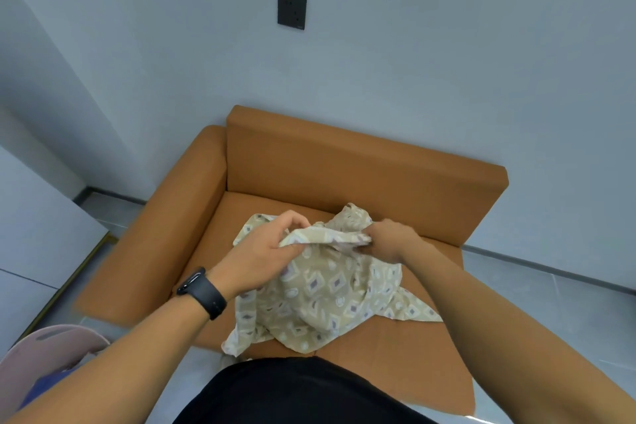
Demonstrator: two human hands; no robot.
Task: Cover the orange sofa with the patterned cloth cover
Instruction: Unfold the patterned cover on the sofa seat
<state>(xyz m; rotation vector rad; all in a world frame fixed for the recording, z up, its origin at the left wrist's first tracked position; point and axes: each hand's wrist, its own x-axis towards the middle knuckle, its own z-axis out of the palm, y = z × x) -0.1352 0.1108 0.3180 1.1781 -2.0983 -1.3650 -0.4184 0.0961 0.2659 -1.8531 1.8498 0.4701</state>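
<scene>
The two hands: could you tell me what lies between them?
In the head view, a bunched ridge of the patterned cloth cover spans from left hand to right hand.

You have: sofa, smooth matt leather-like upholstery; cover, thin soft printed cloth, creased; watch, matt black strap; socket plate, dark plastic, slight sheen.
</scene>
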